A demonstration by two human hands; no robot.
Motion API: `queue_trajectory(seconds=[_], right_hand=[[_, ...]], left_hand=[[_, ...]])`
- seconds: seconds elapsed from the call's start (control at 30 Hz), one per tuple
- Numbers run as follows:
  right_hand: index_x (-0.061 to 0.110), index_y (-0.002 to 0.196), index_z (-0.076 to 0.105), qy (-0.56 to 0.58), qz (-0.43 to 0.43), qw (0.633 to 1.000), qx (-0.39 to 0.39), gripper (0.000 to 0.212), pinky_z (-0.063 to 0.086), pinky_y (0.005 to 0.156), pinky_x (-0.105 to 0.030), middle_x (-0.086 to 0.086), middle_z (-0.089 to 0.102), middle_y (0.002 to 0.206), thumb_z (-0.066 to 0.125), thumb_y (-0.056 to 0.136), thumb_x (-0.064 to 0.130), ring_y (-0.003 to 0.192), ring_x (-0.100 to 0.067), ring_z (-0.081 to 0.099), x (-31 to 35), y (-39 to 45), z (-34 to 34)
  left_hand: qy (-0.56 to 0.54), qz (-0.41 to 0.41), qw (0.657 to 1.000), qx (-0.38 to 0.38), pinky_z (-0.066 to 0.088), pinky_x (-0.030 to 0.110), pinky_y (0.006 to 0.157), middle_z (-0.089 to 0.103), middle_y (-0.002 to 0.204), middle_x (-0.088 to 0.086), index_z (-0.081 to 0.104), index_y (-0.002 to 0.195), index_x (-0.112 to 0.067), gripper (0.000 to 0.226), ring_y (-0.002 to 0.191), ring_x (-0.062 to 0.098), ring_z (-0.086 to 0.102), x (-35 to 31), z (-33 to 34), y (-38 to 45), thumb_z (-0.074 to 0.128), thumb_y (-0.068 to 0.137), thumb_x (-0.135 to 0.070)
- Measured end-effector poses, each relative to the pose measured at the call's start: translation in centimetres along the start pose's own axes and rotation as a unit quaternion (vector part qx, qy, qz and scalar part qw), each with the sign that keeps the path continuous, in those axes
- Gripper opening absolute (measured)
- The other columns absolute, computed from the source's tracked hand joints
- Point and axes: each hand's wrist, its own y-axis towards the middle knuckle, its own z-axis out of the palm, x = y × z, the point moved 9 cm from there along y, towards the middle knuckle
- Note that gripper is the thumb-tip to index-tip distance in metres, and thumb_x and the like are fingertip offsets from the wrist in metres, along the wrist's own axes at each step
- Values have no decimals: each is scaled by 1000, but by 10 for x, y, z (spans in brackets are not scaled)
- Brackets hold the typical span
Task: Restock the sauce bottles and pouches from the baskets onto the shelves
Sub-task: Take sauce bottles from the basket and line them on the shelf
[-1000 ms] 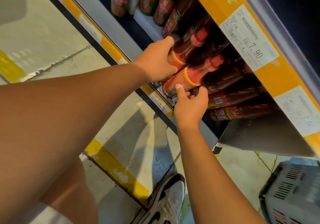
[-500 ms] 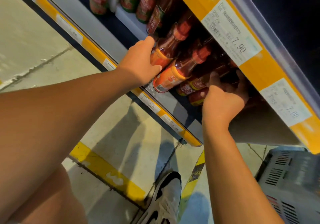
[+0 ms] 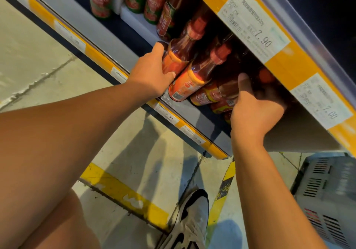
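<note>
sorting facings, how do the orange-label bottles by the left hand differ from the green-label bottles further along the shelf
The orange-label bottles have slim necks with red caps in view and orange bands; the green-label bottles show green-and-red labels, their caps out of frame. The left hand grips an orange-label one; no hand touches the green-label ones. Both hold dark red sauce.

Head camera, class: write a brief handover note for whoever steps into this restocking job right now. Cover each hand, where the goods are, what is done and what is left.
Left hand: grips the orange-labelled sauce bottle at the shelf front.
Right hand: reaches deep among the dark bottles under the price rail; its fingers are hidden, so its grip cannot be told.
Done: several red-capped bottles stand in rows on the shelf.
Left: settle these bottles, then fetch more from the grey basket on the floor at the right; its contents are not visible.
</note>
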Motion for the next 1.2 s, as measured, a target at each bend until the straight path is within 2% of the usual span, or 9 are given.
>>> queue_trajectory(seconds=[0.13, 0.27, 0.4, 0.6, 0.7, 0.83, 0.93, 1.0, 1.2], right_hand=[[8, 79, 66, -48, -42, 997, -41, 38, 49, 50, -32, 1, 62, 54, 80, 86, 42, 50, -21, 61, -15, 1, -28], [11, 67, 59, -89, -25, 993, -72, 47, 52, 51, -36, -6, 63, 53, 76, 86, 50, 50, -28, 65, -32, 2, -51], [12, 65, 55, -101, -15, 988, -112, 51, 41, 46, -22, 4, 56, 49, 78, 84, 53, 45, -12, 51, -45, 4, -69], [20, 83, 53, -52, -1, 989, -141, 36, 52, 59, -28, 9, 49, 61, 84, 83, 37, 55, -10, 52, -35, -8, -73], [25, 89, 51, -2, -71, 985, -159, 32, 53, 64, -27, 9, 48, 62, 82, 83, 24, 56, -10, 51, -11, -34, -63], [19, 111, 64, -62, 4, 997, 56, 38, 47, 69, -19, 3, 65, 89, 86, 81, 27, 77, -6, 61, -33, -55, 36], [23, 132, 56, -123, 98, 974, 164, 63, 52, 94, -36, 0, 61, 123, 86, 79, 40, 110, -16, 60, -62, -53, 94], [19, 124, 62, -114, 100, 975, 164, 55, 55, 96, -42, -2, 68, 118, 88, 78, 35, 106, -20, 66, -67, -42, 108], [10, 120, 67, -138, 91, 985, 39, 53, 48, 76, -30, -6, 73, 106, 87, 79, 38, 93, -24, 68, -88, -23, 95]], left_hand=[[27, -4, 1000, -8, 53, 52, 98, 64, 120, 10, 46, 128, -18, 48, 112, 33, 62, 0, 4, 4, 74, 92, -34], [37, -8, 999, -17, 53, 51, 97, 64, 122, 10, 49, 127, -18, 51, 112, 32, 62, 3, 4, 7, 76, 90, -39], [37, -8, 999, -29, 54, 49, 94, 66, 116, 8, 50, 120, -19, 46, 108, 31, 63, 4, 1, 7, 77, 88, -39], [31, -1, 999, -25, 55, 49, 93, 66, 116, 7, 51, 119, -19, 45, 106, 29, 64, 5, 1, 6, 78, 89, -36], [41, 3, 999, -32, 55, 50, 93, 66, 115, 7, 51, 118, -20, 43, 105, 29, 64, 6, 2, 6, 79, 88, -33], [43, 9, 998, -51, 54, 43, 84, 67, 109, 6, 53, 108, -20, 37, 97, 27, 65, 11, 1, 6, 81, 88, -32], [35, 17, 998, -52, 52, 39, 77, 68, 104, 4, 55, 104, -19, 33, 91, 25, 65, 14, 2, 5, 80, 88, -33], [31, 19, 998, -54, 52, 38, 75, 69, 103, 3, 56, 104, -19, 33, 89, 24, 65, 16, 2, 6, 81, 87, -34], [27, 3, 998, -60, 52, 37, 78, 70, 103, 3, 60, 103, -15, 38, 91, 23, 66, 16, 4, 9, 86, 82, -34]])
